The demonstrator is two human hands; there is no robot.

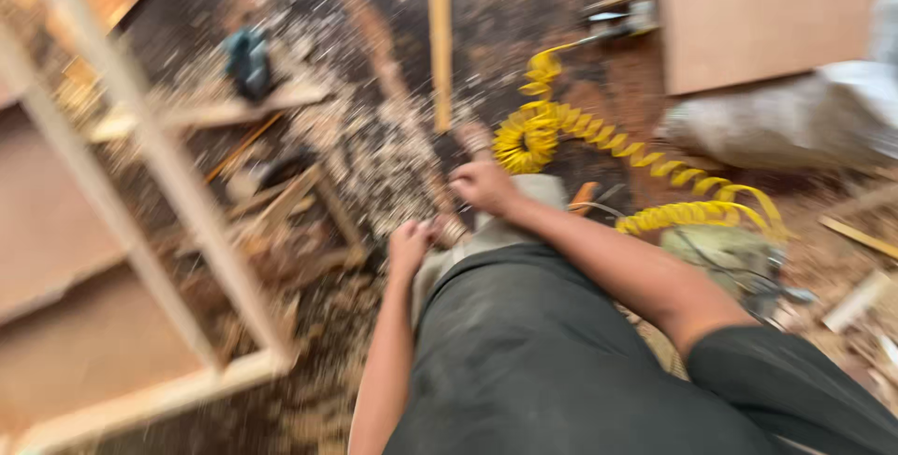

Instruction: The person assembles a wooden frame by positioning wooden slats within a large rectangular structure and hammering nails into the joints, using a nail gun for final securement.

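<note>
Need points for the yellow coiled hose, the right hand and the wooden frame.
yellow coiled hose (pixel 528 137), head view, on the dense bunch of coils.
right hand (pixel 482 184), head view, on the back of the hand.
wooden frame (pixel 178 174), head view, on its long diagonal rail.

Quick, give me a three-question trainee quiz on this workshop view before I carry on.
1. True or false: the yellow coiled hose lies to the right of the person's hands.
2. Which thing stands at the left of the view? A) a wooden frame B) a metal ladder C) a plastic crate
3. Fill in: the floor around the frame is strewn with wood ____.

Key
1. True. It runs from above the right hand out to the right edge.
2. A. Pale wooden battens form the frame, left of the left hand.
3. Shavings. The picture is blurred, so whether either hand grips anything cannot be told.
</note>
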